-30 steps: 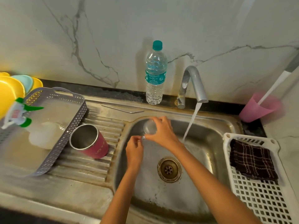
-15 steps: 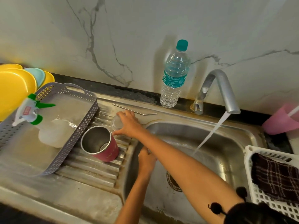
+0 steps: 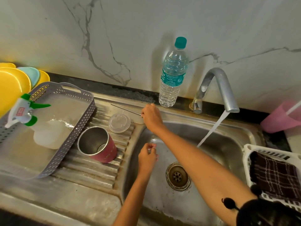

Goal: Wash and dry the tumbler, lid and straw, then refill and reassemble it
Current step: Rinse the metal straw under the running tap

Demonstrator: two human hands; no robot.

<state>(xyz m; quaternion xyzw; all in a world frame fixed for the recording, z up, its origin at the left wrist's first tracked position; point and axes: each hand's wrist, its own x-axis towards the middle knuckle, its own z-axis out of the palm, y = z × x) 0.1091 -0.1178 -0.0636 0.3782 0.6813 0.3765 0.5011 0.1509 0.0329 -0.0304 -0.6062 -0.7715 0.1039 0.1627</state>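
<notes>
You set the lid down on the drainboard just behind the tumbler, and your right hand moved on to pinch the end of the straw. Your left hand stayed curled over the sink; I couldn't tell if it held anything. The straw looked next for washing.

one tumbler, one lid, one straw

The tumbler is maroon outside and steel-grey inside, the lid clear, the straw silver, the bottle teal-capped, the cloth dark brown with pale checks.
</notes>
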